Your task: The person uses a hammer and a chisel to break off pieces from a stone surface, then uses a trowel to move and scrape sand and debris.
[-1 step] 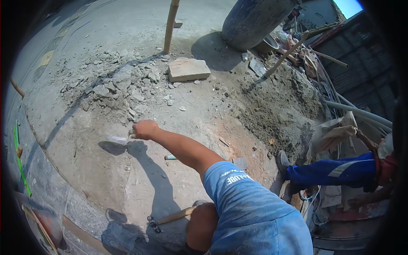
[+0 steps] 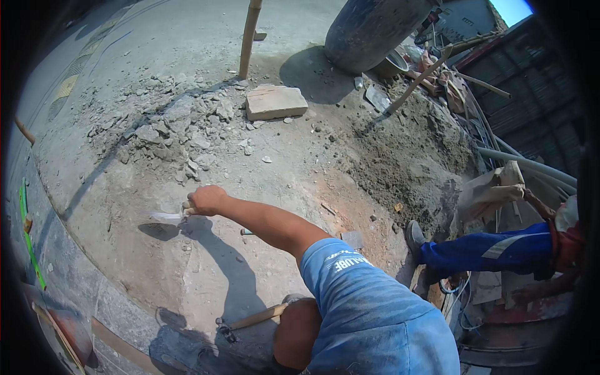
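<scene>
My right hand (image 2: 207,200) is closed round the handle of a trowel (image 2: 165,216) at the end of my outstretched arm. Its thin blade points left and looks bright in the sun, with a dark shadow on the dusty ground just below it. A hammer (image 2: 257,317) with a pale wooden handle lies near my bent knee (image 2: 297,334), which hides the handle's end. A small light-coloured tube-like piece (image 2: 246,232) lies partly behind my forearm. My left hand is out of sight.
Broken rubble (image 2: 181,128) is heaped beyond my hand, beside a pale block (image 2: 276,102). Upright sticks (image 2: 250,40) stand behind it. A large dark barrel (image 2: 375,31), a sand heap (image 2: 419,156) and pipes (image 2: 531,165) lie right. Another person's blue-trousered leg (image 2: 487,251) reaches in from the right.
My right hand and the trowel have shifted a little left and nearer to me. The trowel's shadow has moved with it.
</scene>
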Action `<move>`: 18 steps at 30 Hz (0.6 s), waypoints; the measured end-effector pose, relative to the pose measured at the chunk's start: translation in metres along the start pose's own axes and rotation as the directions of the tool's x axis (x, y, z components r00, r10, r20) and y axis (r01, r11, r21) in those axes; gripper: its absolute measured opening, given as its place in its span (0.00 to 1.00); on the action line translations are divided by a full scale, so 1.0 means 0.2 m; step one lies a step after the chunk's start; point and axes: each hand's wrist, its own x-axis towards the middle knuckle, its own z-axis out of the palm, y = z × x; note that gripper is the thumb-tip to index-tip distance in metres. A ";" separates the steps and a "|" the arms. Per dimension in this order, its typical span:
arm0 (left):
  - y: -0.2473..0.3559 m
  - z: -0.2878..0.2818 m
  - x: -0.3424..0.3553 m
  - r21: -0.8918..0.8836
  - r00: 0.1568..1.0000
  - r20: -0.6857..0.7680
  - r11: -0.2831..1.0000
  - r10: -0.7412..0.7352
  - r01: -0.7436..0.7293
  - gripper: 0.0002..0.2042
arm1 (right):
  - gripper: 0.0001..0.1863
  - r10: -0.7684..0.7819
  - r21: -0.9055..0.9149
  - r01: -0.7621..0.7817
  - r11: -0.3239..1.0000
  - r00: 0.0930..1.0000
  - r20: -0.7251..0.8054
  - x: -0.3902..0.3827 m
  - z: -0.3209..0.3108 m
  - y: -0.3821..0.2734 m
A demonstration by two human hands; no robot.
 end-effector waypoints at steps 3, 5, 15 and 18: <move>0.02 0.01 0.03 0.008 0.999 0.007 0.999 0.036 -0.036 0.14 | 0.20 -0.309 0.115 0.294 0.949 0.939 0.153 -0.14 0.19 -0.29; 0.02 0.01 0.04 0.016 0.998 0.004 0.998 0.060 -0.060 0.14 | 0.16 -0.433 0.051 0.432 0.901 0.881 0.189 -0.20 0.42 -0.45; -0.08 -0.31 -0.15 -0.114 0.991 0.007 0.985 0.132 -0.131 0.24 | 0.13 -0.078 -0.306 0.115 0.945 0.989 0.129 0.10 0.10 -0.10; -0.19 -0.31 -0.19 -0.178 0.991 -0.115 0.983 -0.065 0.044 0.20 | 0.18 -0.095 -0.322 0.120 0.939 0.991 0.091 0.00 0.10 -0.20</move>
